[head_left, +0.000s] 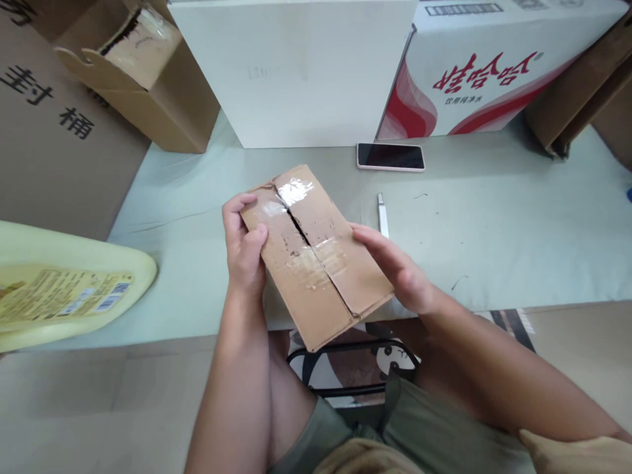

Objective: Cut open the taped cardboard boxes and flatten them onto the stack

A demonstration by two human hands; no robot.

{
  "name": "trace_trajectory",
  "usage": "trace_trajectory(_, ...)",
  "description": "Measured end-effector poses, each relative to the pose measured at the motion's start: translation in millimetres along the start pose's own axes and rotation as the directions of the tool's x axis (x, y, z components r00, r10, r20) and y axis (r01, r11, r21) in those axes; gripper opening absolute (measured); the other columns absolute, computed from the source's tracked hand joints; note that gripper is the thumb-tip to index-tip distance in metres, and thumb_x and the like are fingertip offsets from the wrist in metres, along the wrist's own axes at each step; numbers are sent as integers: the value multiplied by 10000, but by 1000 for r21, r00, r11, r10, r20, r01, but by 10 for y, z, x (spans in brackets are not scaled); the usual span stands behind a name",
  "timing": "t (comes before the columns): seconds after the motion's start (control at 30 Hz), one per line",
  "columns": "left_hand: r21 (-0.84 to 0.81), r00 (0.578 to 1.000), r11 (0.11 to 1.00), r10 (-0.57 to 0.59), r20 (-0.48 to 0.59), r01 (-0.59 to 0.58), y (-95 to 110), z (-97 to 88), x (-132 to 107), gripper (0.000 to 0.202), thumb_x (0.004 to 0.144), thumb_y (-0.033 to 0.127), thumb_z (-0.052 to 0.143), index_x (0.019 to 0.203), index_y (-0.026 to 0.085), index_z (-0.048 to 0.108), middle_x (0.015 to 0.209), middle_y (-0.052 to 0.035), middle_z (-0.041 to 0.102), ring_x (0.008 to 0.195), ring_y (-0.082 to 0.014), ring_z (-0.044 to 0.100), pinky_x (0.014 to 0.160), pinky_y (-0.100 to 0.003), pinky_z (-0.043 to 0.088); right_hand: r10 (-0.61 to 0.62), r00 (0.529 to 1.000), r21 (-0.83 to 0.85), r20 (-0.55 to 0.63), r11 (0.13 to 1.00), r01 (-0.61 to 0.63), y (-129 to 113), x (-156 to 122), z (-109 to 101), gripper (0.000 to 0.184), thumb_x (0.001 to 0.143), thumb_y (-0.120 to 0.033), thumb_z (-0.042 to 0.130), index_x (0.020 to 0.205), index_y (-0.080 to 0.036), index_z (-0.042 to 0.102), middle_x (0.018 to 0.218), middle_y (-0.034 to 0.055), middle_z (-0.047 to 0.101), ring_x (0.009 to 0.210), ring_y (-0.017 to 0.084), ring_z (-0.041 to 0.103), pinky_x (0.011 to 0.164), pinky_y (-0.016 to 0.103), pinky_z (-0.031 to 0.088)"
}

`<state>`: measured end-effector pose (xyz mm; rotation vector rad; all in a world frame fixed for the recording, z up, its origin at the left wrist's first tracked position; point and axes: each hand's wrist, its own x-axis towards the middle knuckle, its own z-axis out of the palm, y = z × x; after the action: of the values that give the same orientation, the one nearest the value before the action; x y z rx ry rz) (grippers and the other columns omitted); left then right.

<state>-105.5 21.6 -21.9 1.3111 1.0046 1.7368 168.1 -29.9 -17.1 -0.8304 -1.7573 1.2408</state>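
Observation:
A brown cardboard box (336, 237), with its two flaps meeting along a middle seam, is held tilted above the front part of the table. Clear tape and scuff marks cover parts of its top, and a dark gap shows along the seam. My left hand (245, 250) grips the box's left side, fingers curled over the edge and thumb on top. Along the opposite edge lies my right hand (402, 270), its fingers extended flat against the side. The fingertips of that hand are partly hidden by the box.
A phone (391, 157) and a slim white tool (382, 214) lie on the pale green table (513, 224). Behind stand a white box (301, 79), a red and white carton (474, 85) and an opened brown box (162, 99). A yellow bottle (141, 270) lies at left.

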Motion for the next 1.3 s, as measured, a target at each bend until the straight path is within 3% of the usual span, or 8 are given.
trace_trajectory(0.1, -32, 1000, 999, -16, -11, 16, -4, -11, -5, 519, 723, 556, 901, 1139, 314, 708, 1121, -26, 694, 960, -199, 640, 805, -316, 553, 102, 942, -262, -320, 946, -192, 3, 48, -93, 617, 1010, -705, 398, 1412, -283, 600, 1343, 130, 701, 1182, 304, 695, 999, 498, 576)
trace_trajectory(0.17, -44, 1000, 999, -27, -5, 27, 1, -16, -9, 518, 718, 551, 911, 1141, 322, 717, 1134, -24, 703, 986, -205, 652, 824, -319, 555, 180, 859, -501, -480, 747, -436, -1, 93, -183, 530, 967, -561, 519, 1364, -233, 647, 1209, 142, 719, 1022, 305, 701, 881, 468, 570)
trace_trajectory(0.33, -55, 1000, 998, -9, 4, 9, 30, -6, -26, 450, 787, 551, 867, 1146, 320, 723, 1180, -24, 709, 1097, -217, 668, 938, -331, 545, 461, 773, -743, -435, 301, -597, 10, 153, -319, 626, 913, -391, 566, 1516, -223, 572, 1027, 118, 762, 879, 317, 685, 690, 378, 475)
trace_trajectory(0.5, -22, 1000, 999, -24, 18, 24, 6, -10, -50, 479, 807, 585, 845, 1171, 318, 686, 1194, -34, 700, 1101, -231, 671, 954, -356, 551, 429, 805, -444, -411, 676, -588, 46, 197, -287, 506, 825, -277, 521, 1303, -213, 674, 721, -3, 674, 609, 184, 558, 630, 304, 419)
trace_trajectory(0.63, 55, 999, 998, -19, 35, 17, -46, -21, -51, 547, 810, 660, 813, 1227, 340, 662, 1243, -45, 675, 1145, -269, 660, 1039, -437, 551, 204, 882, 24, -425, 976, -214, 5, 274, -323, 289, 823, -338, 496, 1019, -221, 674, 655, -25, 583, 521, 153, 502, 542, 291, 410)
trace_trajectory(0.8, 253, 994, 962, 85, 68, -100, -13, 22, -47, 501, 909, 714, 670, 1238, 346, 755, 1302, -68, 662, 1340, -322, 544, 1254, -570, 397, -203, 911, -19, -359, 977, 211, -348, 365, -317, 314, 971, -526, 520, 1206, -345, 623, 785, 4, 619, 706, 227, 652, 684, 391, 548)
trace_trajectory(1.03, 307, 990, 943, 101, 98, -126, 68, 71, -72, 460, 936, 699, 633, 1035, 297, 834, 1284, -92, 579, 1259, -313, 589, 1183, -520, 513, -249, 834, -95, -493, 968, 232, -992, 335, 74, 308, 944, -565, 779, 992, -322, 596, 628, -65, 532, 468, 149, 462, 450, 306, 385)
trace_trajectory(1.3, 351, 985, 922, 126, 122, -161, 76, 60, -88, 462, 970, 692, 579, 1046, 312, 831, 1290, -96, 575, 1265, -320, 592, 1157, -538, 537, -100, 967, -312, -235, 950, 23, -1079, 252, 364, 205, 1062, -382, 620, 1224, -269, 675, 770, -8, 684, 583, 154, 606, 534, 293, 492)
